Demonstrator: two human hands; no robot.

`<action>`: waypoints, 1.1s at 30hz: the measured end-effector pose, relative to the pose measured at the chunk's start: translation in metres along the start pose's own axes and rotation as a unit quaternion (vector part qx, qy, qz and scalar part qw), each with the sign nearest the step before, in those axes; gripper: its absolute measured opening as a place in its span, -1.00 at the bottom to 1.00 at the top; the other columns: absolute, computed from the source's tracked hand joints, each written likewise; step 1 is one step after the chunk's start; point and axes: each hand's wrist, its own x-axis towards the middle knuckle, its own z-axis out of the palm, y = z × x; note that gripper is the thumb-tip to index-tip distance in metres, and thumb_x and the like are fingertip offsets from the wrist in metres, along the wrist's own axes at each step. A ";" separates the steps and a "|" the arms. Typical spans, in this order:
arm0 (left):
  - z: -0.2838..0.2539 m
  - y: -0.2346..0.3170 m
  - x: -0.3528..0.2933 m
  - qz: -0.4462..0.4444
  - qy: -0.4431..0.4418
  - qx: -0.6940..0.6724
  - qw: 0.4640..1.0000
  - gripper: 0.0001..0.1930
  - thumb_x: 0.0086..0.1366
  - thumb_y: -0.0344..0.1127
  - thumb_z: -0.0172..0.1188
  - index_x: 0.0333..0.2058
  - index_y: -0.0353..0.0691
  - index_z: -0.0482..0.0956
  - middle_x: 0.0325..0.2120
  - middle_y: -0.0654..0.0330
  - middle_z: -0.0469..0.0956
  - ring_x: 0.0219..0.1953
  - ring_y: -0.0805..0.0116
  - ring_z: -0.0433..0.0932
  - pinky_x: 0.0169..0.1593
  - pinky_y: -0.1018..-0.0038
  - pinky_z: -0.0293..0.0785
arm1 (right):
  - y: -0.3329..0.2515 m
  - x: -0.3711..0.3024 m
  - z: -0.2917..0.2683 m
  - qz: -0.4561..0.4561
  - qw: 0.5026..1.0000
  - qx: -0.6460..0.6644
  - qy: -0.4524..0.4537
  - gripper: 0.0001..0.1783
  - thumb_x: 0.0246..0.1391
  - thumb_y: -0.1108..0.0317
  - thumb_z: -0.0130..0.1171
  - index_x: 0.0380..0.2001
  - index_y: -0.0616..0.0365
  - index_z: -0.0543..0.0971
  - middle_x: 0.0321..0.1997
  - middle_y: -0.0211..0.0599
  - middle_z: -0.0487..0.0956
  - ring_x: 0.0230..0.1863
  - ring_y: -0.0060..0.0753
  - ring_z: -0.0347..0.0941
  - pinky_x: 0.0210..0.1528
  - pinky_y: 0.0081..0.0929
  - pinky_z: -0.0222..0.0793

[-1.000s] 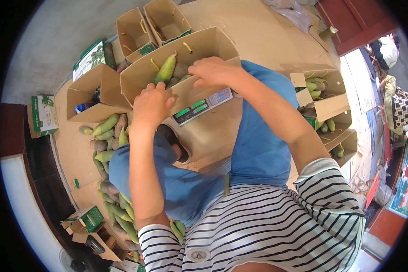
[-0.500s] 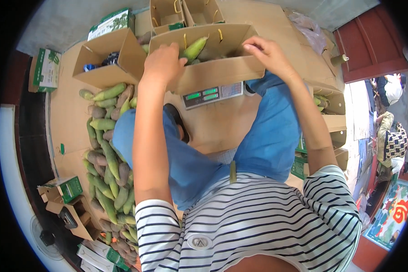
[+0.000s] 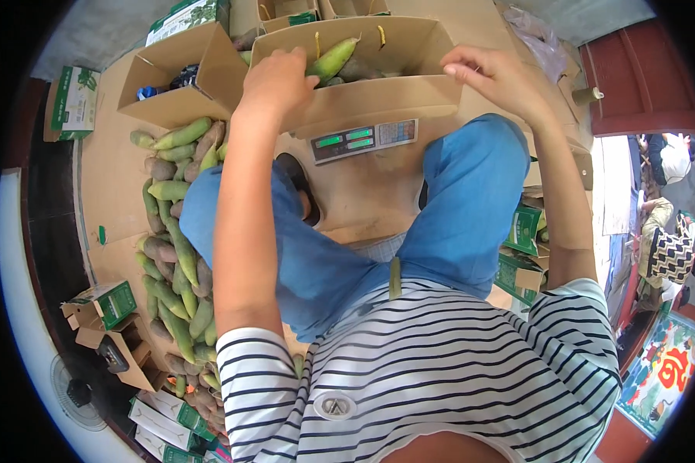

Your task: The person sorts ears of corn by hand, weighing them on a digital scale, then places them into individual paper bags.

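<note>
An open-topped cardboard box (image 3: 378,100) stands on a digital scale (image 3: 364,141) in front of me. Inside lie a green radish (image 3: 334,60) with a pointed tip and a brown root (image 3: 359,71). My left hand (image 3: 279,86) is closed over the box's near left edge, its thumb inside by the radish. Over the right rim is my right hand (image 3: 502,81), thumb and forefinger a little apart, holding nothing. Whether its fingertips touch the cardboard is hard to tell.
Left of my legs lies a long pile of green radishes (image 3: 181,266) and brown roots. Another open box (image 3: 181,77) with dark and blue items stands beside mine. Printed boxes (image 3: 77,104) surround the workspace. A fan (image 3: 79,392) is at lower left; people (image 3: 666,247) are far right.
My right hand has shifted right along the rim of the box. The box sits slightly higher in view, its far wall spread a little wider. My left hand stays at its corner.
</note>
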 end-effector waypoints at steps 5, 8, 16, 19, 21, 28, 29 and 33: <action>-0.001 -0.014 0.017 0.026 -0.011 -0.014 0.999 -0.59 0.13 -0.16 0.14 -0.09 -0.26 0.41 -0.19 -0.09 0.45 -0.12 -0.02 0.44 -0.06 0.22 0.38 | 0.034 0.009 0.023 -0.048 0.974 0.036 -0.220 -0.72 0.14 0.23 0.01 -0.27 0.26 0.49 -0.40 -0.35 0.52 -0.36 -0.57 0.42 -0.29 -0.58 0.34; -0.010 -0.030 0.043 0.022 0.032 0.016 0.999 -0.59 0.12 -0.20 0.15 -0.09 -0.27 0.41 -0.18 -0.09 0.43 -0.12 -0.03 0.44 -0.05 0.21 0.37 | 0.036 0.020 0.046 0.095 0.928 0.129 -0.337 -0.63 0.16 0.14 -0.02 -0.28 0.29 0.49 -0.32 -0.22 0.53 -0.29 -0.47 0.47 -0.21 -0.50 0.41; 0.030 -0.066 0.079 -0.008 0.097 0.056 0.994 -0.53 0.10 -0.27 0.16 0.01 -0.17 0.31 -0.05 -0.01 0.38 -0.02 -0.04 0.37 -0.03 0.17 0.36 | 0.050 0.024 0.112 0.375 0.742 0.500 -0.242 -0.01 0.02 -0.33 -0.13 0.04 0.55 0.08 -0.11 0.27 0.40 -0.15 -0.08 0.50 -0.14 -0.30 0.47; 0.045 -0.075 0.095 -0.036 0.033 0.030 0.998 -0.54 0.11 -0.25 0.16 0.00 -0.14 0.30 -0.01 -0.01 0.34 0.02 0.03 0.36 0.00 0.13 0.36 | 0.056 0.037 0.117 0.423 0.726 0.508 -0.191 -0.04 -0.04 -0.40 -0.13 -0.08 0.47 0.20 -0.16 0.18 0.44 -0.17 -0.08 0.51 -0.19 -0.29 0.48; 0.061 -0.098 0.099 -0.019 0.041 0.013 0.999 -0.53 0.11 -0.25 0.17 0.01 -0.14 0.29 -0.03 -0.01 0.36 -0.01 0.01 0.38 -0.02 0.15 0.37 | 0.061 0.045 0.117 0.434 0.718 0.502 -0.208 0.00 -0.08 -0.44 -0.13 -0.09 0.47 0.21 -0.17 0.18 0.44 -0.18 -0.09 0.51 -0.20 -0.29 0.49; 0.057 -0.087 0.113 -0.010 0.005 0.038 0.999 -0.64 0.10 -0.19 0.19 -0.15 -0.17 0.41 -0.21 -0.02 0.47 -0.16 -0.03 0.47 -0.15 0.17 0.41 | 0.105 0.042 0.083 0.544 0.690 0.437 -0.192 -0.28 -0.01 -0.26 -0.07 -0.22 0.31 0.30 -0.21 0.13 0.48 -0.21 -0.15 0.53 -0.24 -0.33 0.50; 0.057 -0.081 0.115 -0.003 0.000 0.052 0.999 -0.68 0.10 -0.18 0.18 -0.20 -0.19 0.43 -0.23 -0.02 0.47 -0.18 -0.03 0.47 -0.16 0.17 0.41 | 0.108 0.041 0.080 0.546 0.689 0.439 -0.187 -0.28 -0.01 -0.26 -0.07 -0.22 0.31 0.30 -0.21 0.13 0.48 -0.21 -0.15 0.53 -0.24 -0.33 0.50; 0.053 -0.087 0.114 0.054 -0.030 0.075 0.995 -0.73 0.14 -0.17 0.14 -0.27 -0.22 0.47 -0.32 -0.04 0.49 -0.23 -0.02 0.47 -0.19 0.17 0.39 | 0.110 0.046 0.080 0.543 0.676 0.462 -0.187 -0.49 0.00 -0.09 -0.05 -0.31 0.20 0.29 -0.24 0.09 0.50 -0.27 -0.15 0.55 -0.31 -0.34 0.51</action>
